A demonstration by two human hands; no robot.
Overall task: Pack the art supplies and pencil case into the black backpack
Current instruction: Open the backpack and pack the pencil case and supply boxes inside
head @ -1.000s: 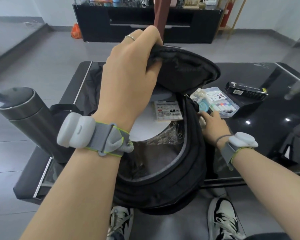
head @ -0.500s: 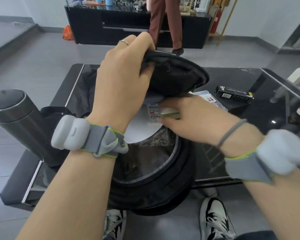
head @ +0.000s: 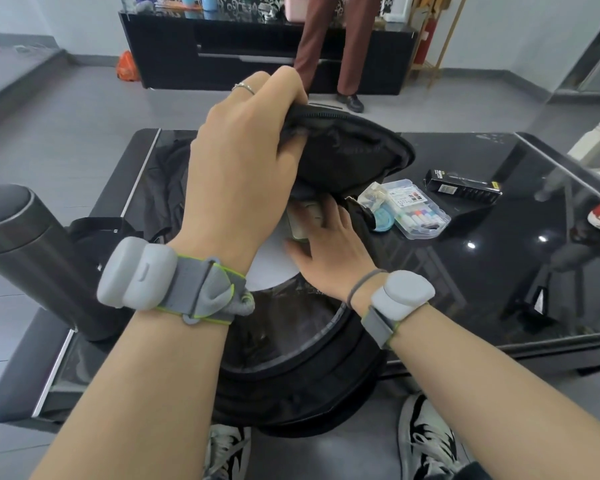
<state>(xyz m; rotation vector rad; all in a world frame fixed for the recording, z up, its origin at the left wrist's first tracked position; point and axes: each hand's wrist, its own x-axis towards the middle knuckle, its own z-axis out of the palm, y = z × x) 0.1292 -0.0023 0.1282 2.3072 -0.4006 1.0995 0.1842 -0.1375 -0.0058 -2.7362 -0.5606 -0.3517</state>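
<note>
A person's two hands work at an open black backpack resting on a glossy black table.

The left hand grips the raised flap, fingers curled over its zipper edge. Under that flap, the right hand reaches into the opening, fingers fairly straight on a small pale packet; whether they grip it is unclear. Just beyond the right fingertips lies a clear plastic marker case, then a black box. Near the left wrist stands a dark steel flask.

A glossy black glass-topped table is set on grey tiled flooring. A long black low cabinet is placed against the white wall.
</note>
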